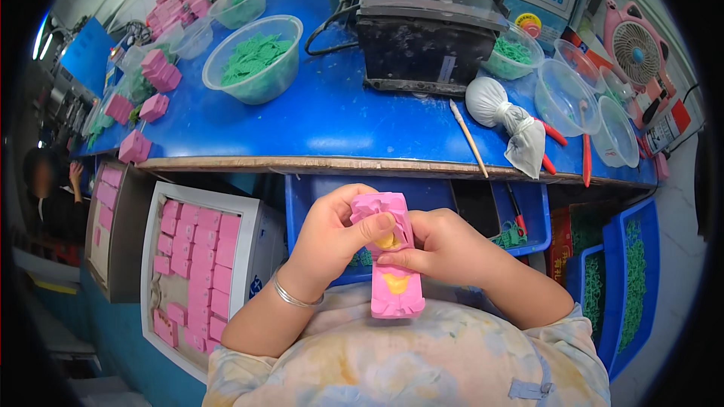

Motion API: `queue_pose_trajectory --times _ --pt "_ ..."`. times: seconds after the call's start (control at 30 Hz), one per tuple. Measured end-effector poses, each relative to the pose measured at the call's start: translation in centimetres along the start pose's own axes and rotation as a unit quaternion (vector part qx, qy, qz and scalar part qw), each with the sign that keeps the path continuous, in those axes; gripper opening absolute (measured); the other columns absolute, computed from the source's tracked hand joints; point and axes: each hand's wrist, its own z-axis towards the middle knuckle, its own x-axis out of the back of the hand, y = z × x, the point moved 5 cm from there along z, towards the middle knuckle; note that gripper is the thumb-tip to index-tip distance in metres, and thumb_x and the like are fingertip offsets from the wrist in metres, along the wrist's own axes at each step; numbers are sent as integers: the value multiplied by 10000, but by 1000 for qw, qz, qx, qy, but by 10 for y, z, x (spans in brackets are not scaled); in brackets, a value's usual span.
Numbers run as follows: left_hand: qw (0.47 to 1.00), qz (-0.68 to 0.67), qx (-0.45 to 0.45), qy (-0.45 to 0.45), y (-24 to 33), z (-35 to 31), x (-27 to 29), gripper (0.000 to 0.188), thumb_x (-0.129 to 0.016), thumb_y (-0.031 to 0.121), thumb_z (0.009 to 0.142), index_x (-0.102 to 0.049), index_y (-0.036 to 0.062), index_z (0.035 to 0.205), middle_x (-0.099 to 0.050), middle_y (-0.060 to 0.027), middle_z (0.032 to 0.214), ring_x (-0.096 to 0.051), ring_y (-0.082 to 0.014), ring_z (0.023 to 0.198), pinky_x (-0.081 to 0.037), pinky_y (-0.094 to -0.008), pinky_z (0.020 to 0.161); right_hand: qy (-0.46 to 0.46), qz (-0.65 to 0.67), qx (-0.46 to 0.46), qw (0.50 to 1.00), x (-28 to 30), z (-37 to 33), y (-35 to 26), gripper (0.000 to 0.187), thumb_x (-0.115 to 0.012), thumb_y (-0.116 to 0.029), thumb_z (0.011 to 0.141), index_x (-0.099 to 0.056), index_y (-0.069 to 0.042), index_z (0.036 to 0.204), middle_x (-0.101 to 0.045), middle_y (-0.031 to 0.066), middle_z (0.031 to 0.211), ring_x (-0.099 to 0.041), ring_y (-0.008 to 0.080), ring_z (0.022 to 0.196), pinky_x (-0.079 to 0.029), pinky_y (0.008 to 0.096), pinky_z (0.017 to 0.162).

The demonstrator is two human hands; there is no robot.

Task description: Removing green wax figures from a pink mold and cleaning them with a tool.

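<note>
In front of my body I hold a pink block-shaped mold [397, 304] with yellow patches inside its faces. It is spread apart into an upper and a lower part. My left hand [332, 227] is closed around the upper part, the thumb pressing near a yellow patch. My right hand [443, 245] grips the mold at its middle, thumb across the face and the other fingers partly hidden behind. Below the hands a blue tray [300, 194] holds small green pieces [511, 237] and a red-handled tool [519, 215].
A blue bench [332, 124] carries a bowl [260, 91] of green pieces, a dark machine [418, 49], a white cloth pouch [489, 103], a wooden stick [469, 138] and clear bowls [562, 98]. Pink molds [202, 256] fill a box at left. Another person [53, 188] is at far left.
</note>
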Motion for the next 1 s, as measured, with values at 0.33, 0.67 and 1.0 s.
queue_pose_trajectory --times 0.33,0.67,1.0 --pt "999 2 -36 25 -1 -6 -10 322 -611 19 849 -496 -27 1146 -576 -101 1077 -574 -131 956 -477 -272 845 92 74 43 992 9 0 10 276 -706 -239 789 -629 -7 916 -623 98 791 -582 147 663 -463 279 603" --pt "994 57 -88 13 3 -10 -13 329 -636 6 820 -500 -18 1119 -571 -75 1056 -540 -138 982 -422 -287 885 180 178 129 959 21 -8 1 227 -579 -102 870 -545 21 1058 -594 97 937 -586 149 807 -471 274 746" --pt "985 57 -154 43 2 -13 -15 313 -641 -9 811 -505 -9 1094 -562 -66 1038 -522 -121 943 -416 -276 854 163 142 151 965 13 -6 -1 283 -613 -120 866 -535 17 1101 -591 86 1023 -589 131 877 -480 276 767"
